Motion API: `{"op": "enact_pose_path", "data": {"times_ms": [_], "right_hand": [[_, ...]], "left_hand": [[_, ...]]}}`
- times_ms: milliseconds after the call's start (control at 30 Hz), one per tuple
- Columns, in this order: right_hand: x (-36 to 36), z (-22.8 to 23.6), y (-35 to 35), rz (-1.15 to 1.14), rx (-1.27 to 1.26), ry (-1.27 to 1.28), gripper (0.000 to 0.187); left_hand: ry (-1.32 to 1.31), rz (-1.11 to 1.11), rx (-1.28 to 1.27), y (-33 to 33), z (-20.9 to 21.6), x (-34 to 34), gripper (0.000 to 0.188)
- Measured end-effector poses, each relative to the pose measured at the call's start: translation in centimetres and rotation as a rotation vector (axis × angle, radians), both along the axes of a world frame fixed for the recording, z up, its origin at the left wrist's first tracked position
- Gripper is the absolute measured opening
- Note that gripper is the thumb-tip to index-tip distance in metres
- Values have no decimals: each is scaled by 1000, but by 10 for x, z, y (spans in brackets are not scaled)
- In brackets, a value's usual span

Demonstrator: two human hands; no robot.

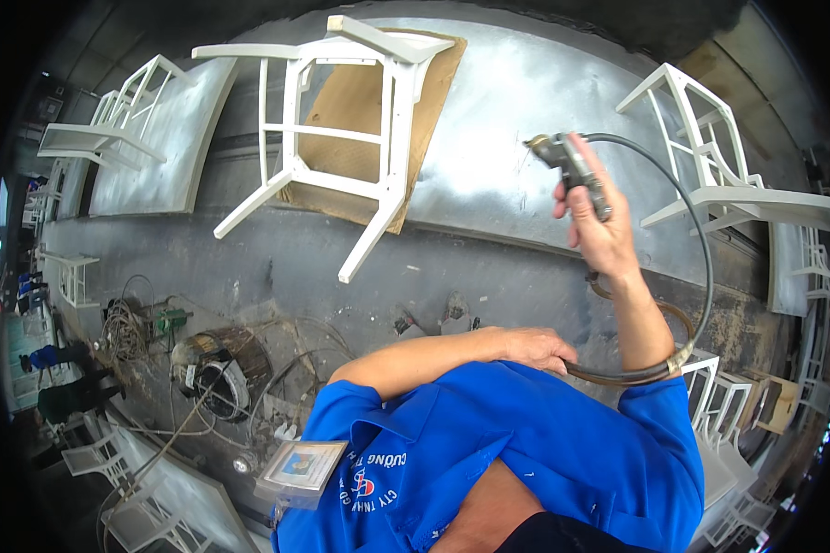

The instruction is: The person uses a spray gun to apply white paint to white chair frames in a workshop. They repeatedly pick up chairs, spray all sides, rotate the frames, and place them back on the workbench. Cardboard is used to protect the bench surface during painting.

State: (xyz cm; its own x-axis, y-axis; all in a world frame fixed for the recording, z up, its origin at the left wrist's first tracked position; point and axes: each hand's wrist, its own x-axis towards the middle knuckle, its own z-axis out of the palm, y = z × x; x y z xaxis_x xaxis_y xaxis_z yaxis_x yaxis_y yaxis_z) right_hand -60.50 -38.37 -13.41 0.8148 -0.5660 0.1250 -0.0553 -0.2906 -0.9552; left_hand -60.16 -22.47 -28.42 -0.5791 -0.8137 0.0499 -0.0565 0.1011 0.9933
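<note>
Raised over the grey tabletop, my right hand is closed around a spray gun, its brass nozzle end pointing left. A dark hose loops from the gun out to the right and back down to my waist. My left hand reaches across my body, its fingers closed on the hose by my right side; part of the grip is hidden. Left of the gun, a white wooden chair rests tipped over, its legs sticking out, on a brown board. The gun and the chair are apart.
The board lies on a wide grey table stained with white. More white chairs stand at the right and on a table at the left. A drum-like container and tangled hoses occupy the floor. People are far left.
</note>
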Motion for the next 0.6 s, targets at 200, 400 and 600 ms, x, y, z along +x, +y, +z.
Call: {"op": "enact_pose_path", "data": {"times_ms": [200,400,600], "right_hand": [[44,-45,17,149,-11,195,59],[65,-90,27,270,-40,357,63],[73,-110,31,303,-18,414,66]], "left_hand": [[-30,67,74,7,3,11,33],[25,198,76,19,-2,19,34],[22,242,81,26,-9,23,39]]}}
